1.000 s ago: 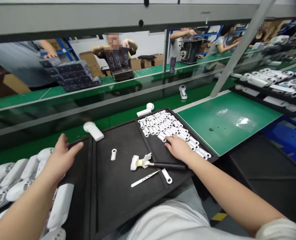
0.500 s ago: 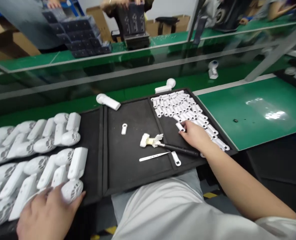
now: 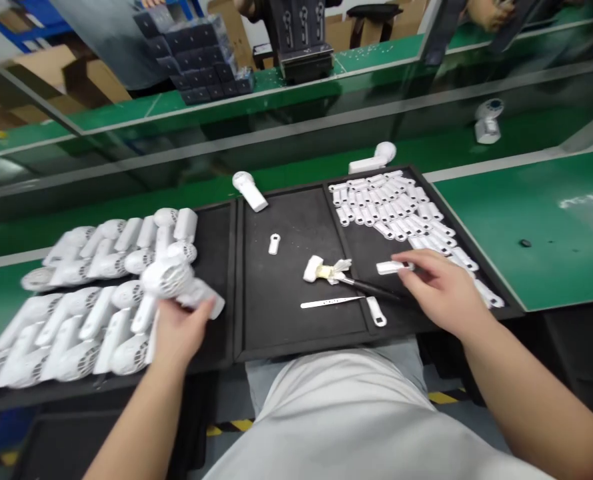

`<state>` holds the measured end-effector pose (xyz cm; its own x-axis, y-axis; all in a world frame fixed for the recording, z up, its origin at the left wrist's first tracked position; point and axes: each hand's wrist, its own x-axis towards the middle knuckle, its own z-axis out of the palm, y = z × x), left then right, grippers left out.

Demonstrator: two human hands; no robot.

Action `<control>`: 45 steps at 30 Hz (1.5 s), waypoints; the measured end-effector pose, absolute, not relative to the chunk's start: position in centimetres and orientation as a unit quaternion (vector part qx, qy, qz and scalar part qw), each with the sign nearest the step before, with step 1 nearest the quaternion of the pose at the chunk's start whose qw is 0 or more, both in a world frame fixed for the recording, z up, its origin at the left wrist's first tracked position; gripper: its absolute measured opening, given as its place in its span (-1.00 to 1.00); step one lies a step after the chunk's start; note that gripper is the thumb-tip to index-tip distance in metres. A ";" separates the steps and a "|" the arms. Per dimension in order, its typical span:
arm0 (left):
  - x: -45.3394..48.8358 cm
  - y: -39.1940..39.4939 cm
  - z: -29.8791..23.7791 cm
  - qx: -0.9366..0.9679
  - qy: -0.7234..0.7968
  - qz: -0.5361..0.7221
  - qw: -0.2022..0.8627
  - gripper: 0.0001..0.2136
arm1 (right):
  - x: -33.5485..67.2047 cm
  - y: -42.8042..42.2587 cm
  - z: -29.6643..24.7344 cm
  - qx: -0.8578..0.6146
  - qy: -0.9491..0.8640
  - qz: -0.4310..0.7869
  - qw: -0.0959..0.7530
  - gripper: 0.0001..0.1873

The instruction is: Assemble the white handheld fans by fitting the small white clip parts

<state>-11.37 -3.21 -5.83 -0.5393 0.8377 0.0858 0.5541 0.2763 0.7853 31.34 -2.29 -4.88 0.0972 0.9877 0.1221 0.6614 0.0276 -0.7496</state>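
My left hand (image 3: 183,328) is closed round the handle of a white handheld fan (image 3: 169,277), its grille head tilted up to the left. It is held above the left tray, where rows of similar white fans (image 3: 83,333) lie. My right hand (image 3: 433,283) pinches a slim white cover plate (image 3: 390,267) by one end, over the right part of the tray. Beyond it lie many like plates (image 3: 386,200) in rows. A hammer (image 3: 326,269) with a wrapped head, white tweezers (image 3: 332,302) and a loose plate (image 3: 376,311) lie nearer to me.
Another loose plate (image 3: 274,244) lies in the middle black tray (image 3: 286,333). One fan (image 3: 249,191) rests on its back edge, another (image 3: 373,159) behind the plates. A fan (image 3: 488,122) stands on the green bench. Stacked dark boxes (image 3: 201,57) and people are across the bench.
My left hand has lifted a fan from the near row and moved it right. My right hand has drawn a plate away from the rows. The camera view has shifted left.
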 end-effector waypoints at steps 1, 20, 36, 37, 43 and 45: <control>-11.2 -2.6 -6.3 0.433 0.782 0.395 0.213 -0.48 | 31.1 -2.9 -4.9 -0.654 -0.619 0.246 0.359 -0.69; 1.8 -2.9 -2.8 0.245 0.387 0.502 0.734 -0.65 | 21.7 -5.3 -2.1 -0.507 -0.398 0.578 0.500 -0.67; 5.6 -5.3 -3.9 0.395 0.406 0.421 0.708 -0.44 | 20.7 -5.9 -3.5 -0.501 -0.383 0.566 0.531 -0.68; 5.7 -5.4 -4.0 0.407 0.420 0.421 0.694 -0.39 | 20.6 -5.9 -3.8 -0.503 -0.409 0.548 0.529 -0.70; 5.6 -5.0 -4.6 0.339 0.460 0.467 0.675 -0.49 | 22.5 -4.5 -5.6 -0.548 -0.709 0.253 0.364 -0.57; 4.9 -4.7 -4.3 0.299 0.456 0.493 0.678 -0.57 | 23.8 -3.7 -6.3 -0.587 -0.772 0.116 0.216 -0.53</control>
<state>4.89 -4.72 -4.25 0.0981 0.9409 -0.3243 -0.3956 0.3359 0.8548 23.82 -3.75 -6.33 -0.2180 0.9558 0.1974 0.8553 0.2845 -0.4330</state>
